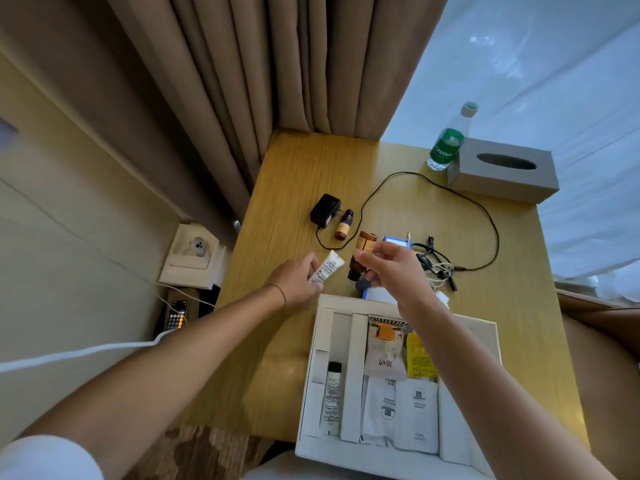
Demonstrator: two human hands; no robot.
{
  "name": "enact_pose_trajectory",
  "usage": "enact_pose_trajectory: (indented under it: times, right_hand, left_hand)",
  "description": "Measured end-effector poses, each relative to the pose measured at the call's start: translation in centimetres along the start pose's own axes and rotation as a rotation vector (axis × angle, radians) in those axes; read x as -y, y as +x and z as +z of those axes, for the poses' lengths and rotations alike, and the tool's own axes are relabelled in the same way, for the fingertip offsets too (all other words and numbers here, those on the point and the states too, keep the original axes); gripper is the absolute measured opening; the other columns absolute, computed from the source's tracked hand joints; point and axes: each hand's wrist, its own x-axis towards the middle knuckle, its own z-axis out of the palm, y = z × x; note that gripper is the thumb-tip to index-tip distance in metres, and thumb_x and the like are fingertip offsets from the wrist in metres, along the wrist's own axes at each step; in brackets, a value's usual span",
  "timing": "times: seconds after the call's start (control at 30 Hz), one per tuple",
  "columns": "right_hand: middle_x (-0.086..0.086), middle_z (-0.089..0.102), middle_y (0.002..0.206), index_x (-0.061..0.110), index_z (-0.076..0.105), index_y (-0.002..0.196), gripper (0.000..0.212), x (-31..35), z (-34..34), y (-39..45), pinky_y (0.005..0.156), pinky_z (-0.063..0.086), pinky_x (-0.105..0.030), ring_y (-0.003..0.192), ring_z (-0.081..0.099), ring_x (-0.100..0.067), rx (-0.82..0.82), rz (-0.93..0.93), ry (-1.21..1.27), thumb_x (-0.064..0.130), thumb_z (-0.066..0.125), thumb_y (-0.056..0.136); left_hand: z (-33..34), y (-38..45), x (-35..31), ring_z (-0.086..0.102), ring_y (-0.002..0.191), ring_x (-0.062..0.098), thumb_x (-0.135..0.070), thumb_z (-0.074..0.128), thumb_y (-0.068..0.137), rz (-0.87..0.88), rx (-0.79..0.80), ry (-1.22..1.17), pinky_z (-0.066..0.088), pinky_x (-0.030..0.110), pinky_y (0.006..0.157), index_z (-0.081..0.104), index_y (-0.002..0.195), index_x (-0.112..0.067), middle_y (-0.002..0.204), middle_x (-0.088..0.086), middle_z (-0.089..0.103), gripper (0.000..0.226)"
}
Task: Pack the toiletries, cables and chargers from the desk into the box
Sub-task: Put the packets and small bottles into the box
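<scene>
your left hand point(298, 279) pinches a small white tube point(327, 270) by its lower end, lifted just off the counter point(294, 188) beside the box point(398, 459), likely on its way to the narrow left compartment where another white tube point(331, 398) already lies. your right hand point(388, 271) curls around a tall amber bottle point(362, 258), fingers closed on it above the box's far edge, so both hands carry toiletries at once and save a trip. sachets and a yellow packet point(419, 356) fill the wider compartment.

left to pack on the counter: a black charger point(325, 210) with its long cable point(485, 220) looping wide, a small amber bottle point(344, 224) touching it, and a tangle of cables point(436, 265) by a blue-edged item i can't identify.

the counter is light wood, set in a corner against brown curtains point(277, 64) and a sheer window drape. a water bottle point(448, 142) and grey tissue box point(504, 169) stand at the back.
</scene>
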Motion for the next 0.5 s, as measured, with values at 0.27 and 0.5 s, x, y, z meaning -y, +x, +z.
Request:
enact_pose_trajectory:
  times: [0.27,0.5]
  right_hand:
    - [0.000,0.071,0.070,0.013,0.072,0.089,0.015,0.0,-1.0,-2.9,0.057,0.053,-0.018,0.059,0.062,-0.006,0.060,-0.016,0.041,0.027,0.076,0.088]
    - [-0.005,0.072,0.076,0.005,0.072,0.095,0.021,-0.6,-2.3,-5.7,0.062,0.053,-0.025,0.064,0.062,-0.013,0.099,-0.010,0.071,0.024,0.077,0.088]
  left_hand:
    - [-4.0,-5.3,-2.5,0.068,0.074,0.012,-0.013,0.077,0.081,0.051,-0.193,-0.311,0.056,0.020,0.053,0.012,0.144,-0.048,0.097,-0.011,0.057,0.097]
    - [-6.2,-10.4,-7.0,0.072,0.074,0.014,-0.018,0.073,0.087,0.144,-0.260,-0.507,0.063,0.037,0.059,0.038,0.131,-0.037,0.108,-0.003,0.067,0.060]
